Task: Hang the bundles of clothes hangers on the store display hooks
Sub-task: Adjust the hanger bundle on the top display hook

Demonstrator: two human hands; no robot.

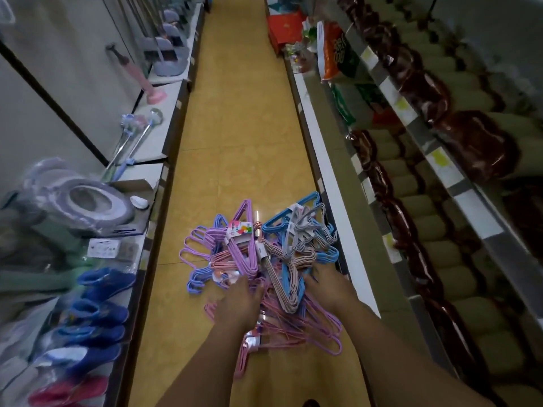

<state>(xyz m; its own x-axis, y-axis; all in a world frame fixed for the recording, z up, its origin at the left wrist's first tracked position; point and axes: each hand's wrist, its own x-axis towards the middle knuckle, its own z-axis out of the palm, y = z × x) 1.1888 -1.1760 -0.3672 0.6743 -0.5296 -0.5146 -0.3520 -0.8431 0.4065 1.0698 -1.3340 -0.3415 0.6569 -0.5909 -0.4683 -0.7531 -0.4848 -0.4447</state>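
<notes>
Left hand (239,304) and right hand (326,286) buried in tangled hanger bundles (264,259); finger grip unclear. Light, stiff, snag-prone; best lifted by hooks.

The floor (235,118) is yellow-ochre tile with a faint marbled pattern. On it, the pile of hanger bundles (264,259) mixes lilac, pink, periwinkle blue, bright sky blue and a grey-white stripe, with white paper labels printed in pink and green. On the near left shelf, the rubber boots (100,315) are deep blue, one pair (67,392) magenta. Farther left stands a pale pink plunger (147,89). On the right shelves, the packets (476,142) are glossy dark reddish-brown; at the far right a box (283,26) is red.
</notes>
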